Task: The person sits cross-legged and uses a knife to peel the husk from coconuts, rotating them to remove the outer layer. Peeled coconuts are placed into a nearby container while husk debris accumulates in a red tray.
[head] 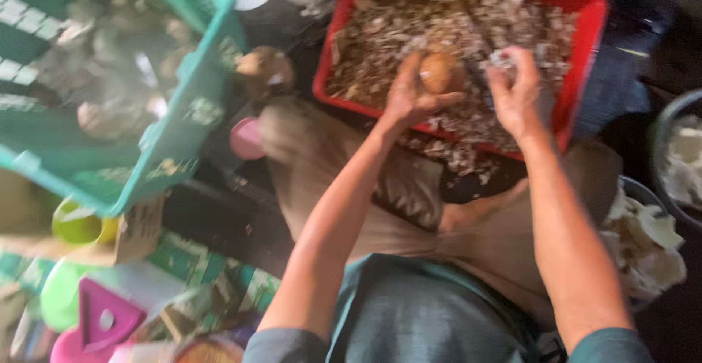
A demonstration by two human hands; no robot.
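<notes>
My left hand [413, 96] is closed around a round brown husked fruit or bulb [439, 73], held over the near edge of a red crate [585, 63]. My right hand [515, 89] is just to its right, fingers pinched on a pale scrap or small tool that is too blurred to name. The red crate is full of brown and whitish peelings. I sit on the floor with my knees under both forearms.
A teal plastic basket [179, 125] with round brownish items stands at the left. A pink lid [245, 138] lies beside my knee. Bowls of white pieces [651, 246] sit at the right. Green and pink plastic ware [95, 312] clusters at the lower left.
</notes>
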